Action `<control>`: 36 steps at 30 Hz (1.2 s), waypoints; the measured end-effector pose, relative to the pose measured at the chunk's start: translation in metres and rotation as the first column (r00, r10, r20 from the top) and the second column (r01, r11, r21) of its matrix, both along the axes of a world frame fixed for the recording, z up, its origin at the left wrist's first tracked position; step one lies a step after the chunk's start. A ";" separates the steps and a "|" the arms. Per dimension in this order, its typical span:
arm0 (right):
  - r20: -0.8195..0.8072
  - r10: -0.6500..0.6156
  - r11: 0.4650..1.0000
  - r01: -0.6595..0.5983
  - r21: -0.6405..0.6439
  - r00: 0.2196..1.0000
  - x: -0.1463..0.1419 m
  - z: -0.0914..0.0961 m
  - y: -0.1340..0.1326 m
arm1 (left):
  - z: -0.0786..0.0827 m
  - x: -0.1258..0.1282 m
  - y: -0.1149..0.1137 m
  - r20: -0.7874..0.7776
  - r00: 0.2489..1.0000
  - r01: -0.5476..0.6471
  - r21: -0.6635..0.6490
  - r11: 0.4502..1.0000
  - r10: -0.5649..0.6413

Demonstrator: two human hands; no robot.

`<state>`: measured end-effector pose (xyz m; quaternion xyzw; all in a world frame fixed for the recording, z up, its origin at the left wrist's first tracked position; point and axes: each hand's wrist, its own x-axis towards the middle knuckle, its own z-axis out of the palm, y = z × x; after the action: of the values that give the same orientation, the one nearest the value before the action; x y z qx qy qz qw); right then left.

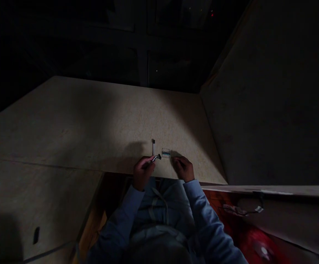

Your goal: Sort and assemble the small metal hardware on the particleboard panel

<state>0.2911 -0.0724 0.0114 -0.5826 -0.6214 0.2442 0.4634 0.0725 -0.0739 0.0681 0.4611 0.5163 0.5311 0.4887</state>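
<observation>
My left hand (143, 169) is closed on the handle of a razor (156, 158), whose head points right, just above the table near its front edge. A small clear plastic case (166, 153) with a bluish strip inside lies just right of the razor head. Beyond my left hand lies a thin stick-like piece with a dark end (153, 141); its near end runs toward my fingers. My right hand (184, 169) rests at the table edge beside the case, its fingers curled together. Whether anything is between them is too dark to tell.
The pale tabletop (93, 124) spreads far to the left, with a seam across it. A tall panel (271, 102) bounds the right side. Dark window panes stand behind. A black oblong thing (36, 235) lies at lower left; something red (258, 245) is below right.
</observation>
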 end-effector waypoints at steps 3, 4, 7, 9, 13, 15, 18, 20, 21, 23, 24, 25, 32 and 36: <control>-0.228 -0.075 0.995 0.056 -0.087 0.971 -0.020 0.013 -0.009 | 0.004 -0.008 0.000 0.007 1.000 0.007 0.059 0.998 -0.007; -0.296 -0.081 0.993 0.051 -0.109 0.952 -0.029 0.019 -0.012 | 0.005 -0.010 0.000 0.007 1.000 0.005 0.081 0.997 -0.006; -0.439 -0.006 0.990 -0.056 -0.128 0.899 -0.059 0.040 -0.020 | 0.008 -0.015 -0.005 0.002 1.000 0.016 0.121 0.992 -0.016; -0.487 0.090 0.979 -0.168 -0.118 0.869 -0.074 0.053 -0.023 | 0.009 -0.016 -0.010 -0.003 1.000 0.017 0.149 0.989 -0.016; -0.529 0.146 0.967 -0.233 -0.100 0.836 -0.086 0.071 -0.026 | 0.007 -0.014 -0.022 -0.019 1.000 -0.013 0.210 0.978 0.018; -0.545 0.134 0.969 -0.224 -0.101 0.828 -0.087 0.075 -0.029 | 0.006 -0.012 -0.028 -0.026 0.999 -0.030 0.242 0.970 0.037; -0.577 0.101 0.974 -0.199 -0.110 0.810 -0.086 0.077 -0.035 | 0.002 -0.009 -0.036 -0.051 0.997 -0.035 0.285 0.958 0.052; -0.605 0.085 0.972 -0.199 -0.123 0.792 -0.086 0.076 -0.039 | -0.002 -0.007 -0.042 -0.075 0.995 -0.033 0.306 0.951 0.058; -0.619 0.085 0.970 -0.208 -0.129 0.781 -0.085 0.076 -0.041 | -0.004 -0.006 -0.044 -0.085 0.995 -0.030 0.321 0.947 0.061; -0.644 0.093 0.964 -0.231 -0.133 0.760 -0.084 0.076 -0.045 | -0.007 -0.005 -0.048 -0.109 0.992 -0.022 0.371 0.928 0.068; -0.653 0.098 0.962 -0.240 -0.132 0.751 -0.084 0.076 -0.046 | -0.008 -0.005 -0.049 -0.128 0.989 -0.016 0.405 0.914 0.074; -0.658 0.101 0.961 -0.244 -0.129 0.746 -0.083 0.077 -0.047 | -0.008 -0.005 -0.050 -0.152 0.985 -0.008 0.440 0.898 0.084; -0.655 0.118 0.966 -0.238 -0.097 0.746 -0.079 0.081 -0.053 | 0.000 0.001 -0.054 -0.276 0.947 0.017 0.558 0.829 0.167; -0.666 0.118 0.971 -0.226 -0.078 0.737 -0.078 0.081 -0.055 | 0.002 0.005 -0.057 -0.282 0.940 0.014 0.595 0.804 0.192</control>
<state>0.2134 -0.1276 0.0924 -0.4336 -0.4497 0.5218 0.5809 0.0775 -0.1308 0.0705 0.6463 0.4216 0.6028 0.2028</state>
